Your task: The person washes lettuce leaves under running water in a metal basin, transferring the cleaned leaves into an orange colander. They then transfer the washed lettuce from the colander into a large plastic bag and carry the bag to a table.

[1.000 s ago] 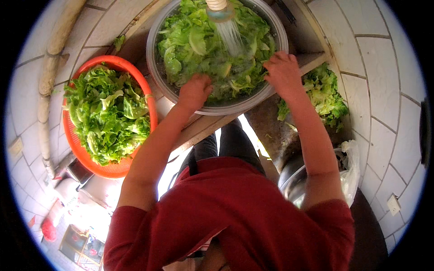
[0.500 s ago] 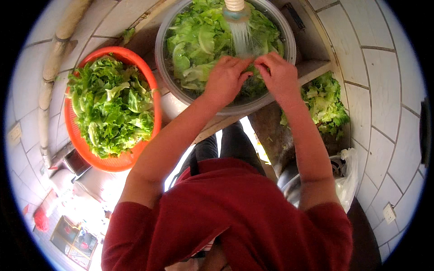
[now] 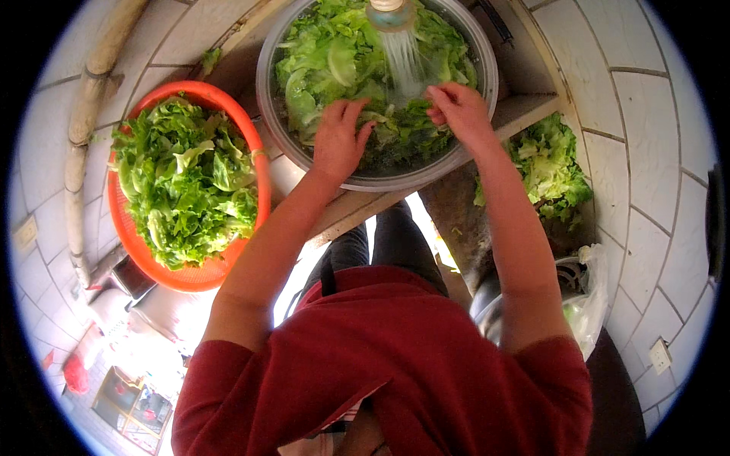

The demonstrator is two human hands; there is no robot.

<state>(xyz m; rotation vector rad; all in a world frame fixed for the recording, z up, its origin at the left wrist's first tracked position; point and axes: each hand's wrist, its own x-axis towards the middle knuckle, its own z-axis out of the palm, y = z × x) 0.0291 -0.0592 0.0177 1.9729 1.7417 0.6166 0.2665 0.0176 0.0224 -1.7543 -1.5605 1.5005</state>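
Note:
A large see-through basin (image 3: 493, 76) holds water and many loose green lettuce leaves (image 3: 334, 64). Over its near left part is my left hand (image 3: 340, 137), fingers and thumb apart, with nothing visible between them. My right hand (image 3: 461, 114) hovers above the near right side, its fingers loosely bent and apart; I make out nothing in it. From a shower-like tap head (image 3: 391, 15) at the top, water (image 3: 404, 61) streams onto the leaves between and beyond my hands. Frilly darker leaves (image 3: 414, 125) float between the two hands.
On the left stands an orange plastic basket (image 3: 265, 175) heaped with lettuce. More lettuce (image 3: 551, 163) lies on a dark surface at the right. Below it are a metal pot (image 3: 493, 319) and a clear plastic bag (image 3: 593, 304). A pipe (image 3: 78, 144) runs along the left tiled wall.
My hands, close together with fingertips pinched half a second ago, have moved apart. The left hand shifted left and spread its fingers, and the darker leaves between them now show.

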